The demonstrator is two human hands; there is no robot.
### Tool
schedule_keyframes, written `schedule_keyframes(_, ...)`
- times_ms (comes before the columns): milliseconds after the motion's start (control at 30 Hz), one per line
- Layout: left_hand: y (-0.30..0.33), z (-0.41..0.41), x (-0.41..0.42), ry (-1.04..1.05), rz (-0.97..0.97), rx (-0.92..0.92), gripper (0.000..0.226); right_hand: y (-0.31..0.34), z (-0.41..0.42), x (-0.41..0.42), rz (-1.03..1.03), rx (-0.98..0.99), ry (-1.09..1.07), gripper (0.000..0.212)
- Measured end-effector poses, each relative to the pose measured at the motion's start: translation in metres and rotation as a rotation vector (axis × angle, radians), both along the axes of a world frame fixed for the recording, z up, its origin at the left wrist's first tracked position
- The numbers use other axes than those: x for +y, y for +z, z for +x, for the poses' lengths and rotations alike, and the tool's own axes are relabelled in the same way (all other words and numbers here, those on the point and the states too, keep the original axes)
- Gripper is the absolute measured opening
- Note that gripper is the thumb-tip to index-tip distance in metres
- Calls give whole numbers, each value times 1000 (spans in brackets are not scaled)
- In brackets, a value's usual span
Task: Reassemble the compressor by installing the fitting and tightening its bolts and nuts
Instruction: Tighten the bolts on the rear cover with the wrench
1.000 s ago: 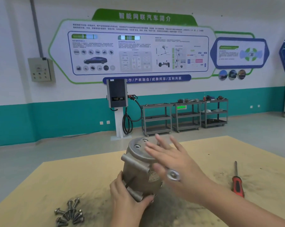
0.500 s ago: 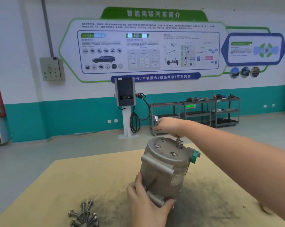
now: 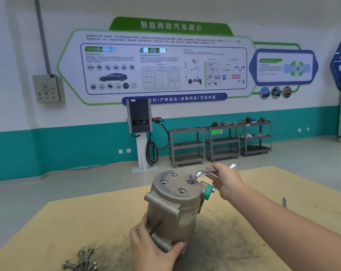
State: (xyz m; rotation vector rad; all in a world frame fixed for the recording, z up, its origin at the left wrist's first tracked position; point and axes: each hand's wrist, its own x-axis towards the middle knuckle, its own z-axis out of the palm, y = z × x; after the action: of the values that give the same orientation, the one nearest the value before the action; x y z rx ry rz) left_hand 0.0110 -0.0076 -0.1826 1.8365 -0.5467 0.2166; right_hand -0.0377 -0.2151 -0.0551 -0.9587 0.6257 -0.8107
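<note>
compressor stood upright on the tan table, smudged grey around it. my left hand gripped its lower mounting lug. my right hand closed round a wrench, its ring end seated at a top bolt hole. loose bolts lay near left.

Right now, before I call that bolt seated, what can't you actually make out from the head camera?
- Bolt under the wrench head: covered by the wrench's ring end, so its seating is unknown.
- Loose bolts: pile cut off by the bottom edge; no count.
- Compressor label: too small to read.
- Compressor's lower mounting lug: partly hidden by the left hand.
- Wrench handle's middle: wrapped by the right hand.
</note>
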Motion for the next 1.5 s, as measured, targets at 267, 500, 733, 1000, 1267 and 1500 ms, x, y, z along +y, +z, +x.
schedule_keyframes(267, -3, 3, -1, 5, -31, -24, 125, -36, -52, 42, -11, -459, -23, 16)
schedule_keyframes(500, -1, 0, 1, 3, -15, -28, 122, -47, -78, 90, -1000, -305, -165, 17)
schedule_keyframes(733, -1, 0, -2, 2, -17, -23, 124, 11, -21, 112, -1945, 334, 196, 38)
schedule_keyframes(1000, 2, 3, -2, -3, 23, -9, 125, 82, 61, 91, -1643, 935, 571, 33)
schedule_keyframes(1267, -1, 3, -4, 11, -27, 4, 125, 52, 48, 10, -629, 561, 423, 33)
schedule_keyframes(1500, 8, -1, -3, -31, -67, 32, 122, -7, -10, -19, 71, 38, 413, 24)
